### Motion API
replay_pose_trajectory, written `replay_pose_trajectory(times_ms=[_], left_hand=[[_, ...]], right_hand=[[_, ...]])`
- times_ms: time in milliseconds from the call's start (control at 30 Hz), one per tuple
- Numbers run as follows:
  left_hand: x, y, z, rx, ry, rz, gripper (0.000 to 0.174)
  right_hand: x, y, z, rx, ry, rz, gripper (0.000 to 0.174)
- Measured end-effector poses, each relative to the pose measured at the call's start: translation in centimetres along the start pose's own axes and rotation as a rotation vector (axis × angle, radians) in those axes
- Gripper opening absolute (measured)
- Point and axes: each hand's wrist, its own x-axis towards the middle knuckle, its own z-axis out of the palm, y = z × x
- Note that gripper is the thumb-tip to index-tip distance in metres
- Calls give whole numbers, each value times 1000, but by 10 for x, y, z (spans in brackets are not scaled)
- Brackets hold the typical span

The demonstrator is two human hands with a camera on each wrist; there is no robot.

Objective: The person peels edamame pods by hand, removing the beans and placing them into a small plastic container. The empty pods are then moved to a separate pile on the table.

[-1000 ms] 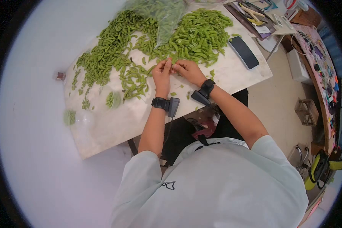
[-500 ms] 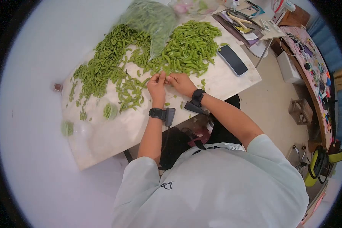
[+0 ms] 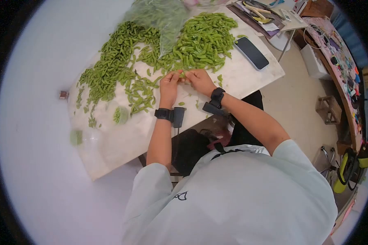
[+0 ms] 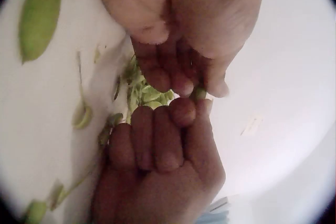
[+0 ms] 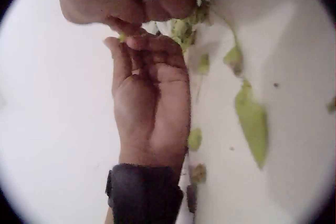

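Note:
My left hand and right hand meet fingertip to fingertip over the table's near side. Between them they pinch a small green soybean pod, mostly covered by the fingers; a bit of its green shows in the right wrist view too. Both thumbs press at it from one side, with the other fingers curled. Just beyond the hands spreads a big heap of soybean pods. A smaller cluster of pods lies left of the left hand. Below the hands, a loose pod and stem scraps rest on the white tabletop.
A clear cup of shelled beans stands on the left, with another container holding green near the table's left edge. A plastic bag of pods lies at the back. A phone rests at the right.
The head view shifts a little, while both hands stay together near the same place on the table. Green now shows between the fingertips, and the right hand's fingers sit slightly differently.

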Motion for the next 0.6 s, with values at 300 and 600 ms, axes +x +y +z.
replay_pose_trajectory(times_ms=[300,600], left_hand=[[-1,1,6,-46,42,41,20],[-2,-6,14,300,86,298,16]], right_hand=[[2,-4,0,290,-54,79,42],[0,5,0,192,36,27,38]])
